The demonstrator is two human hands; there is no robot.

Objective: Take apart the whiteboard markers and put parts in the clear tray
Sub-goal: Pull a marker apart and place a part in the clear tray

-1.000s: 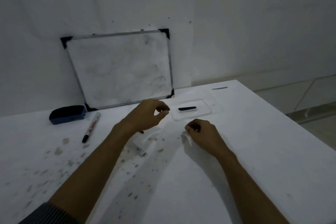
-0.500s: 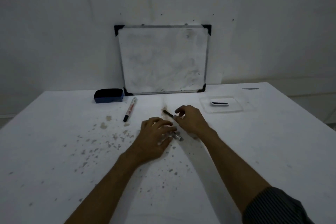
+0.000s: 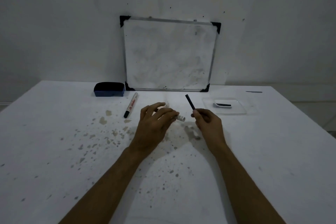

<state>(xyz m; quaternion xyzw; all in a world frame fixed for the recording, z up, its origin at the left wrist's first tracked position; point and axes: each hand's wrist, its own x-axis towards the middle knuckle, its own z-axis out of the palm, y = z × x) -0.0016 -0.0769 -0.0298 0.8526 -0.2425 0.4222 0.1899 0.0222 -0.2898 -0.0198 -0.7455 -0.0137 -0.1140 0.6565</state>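
Note:
My left hand (image 3: 156,122) grips a white marker barrel (image 3: 181,118), whose open end pokes out to the right of my fingers. My right hand (image 3: 207,121) pinches the lower end of a thin black ink core (image 3: 190,101), which slants up and to the left, free of the barrel. The clear tray (image 3: 241,108) lies to the right of my right hand and holds a black and white marker part (image 3: 222,105). A whole marker (image 3: 131,105) with a black cap lies on the table to the left of my left hand.
A blue eraser (image 3: 109,89) sits at the back left, beside a small whiteboard (image 3: 169,54) that leans on the wall. Dark ink stains speckle the white table (image 3: 54,151) around and in front of my hands. A thin dark strip (image 3: 254,92) lies at the far right.
My right hand has drawn the black ink core out of the barrel and lifted it to the right. My left hand still holds the barrel. The view has shifted.

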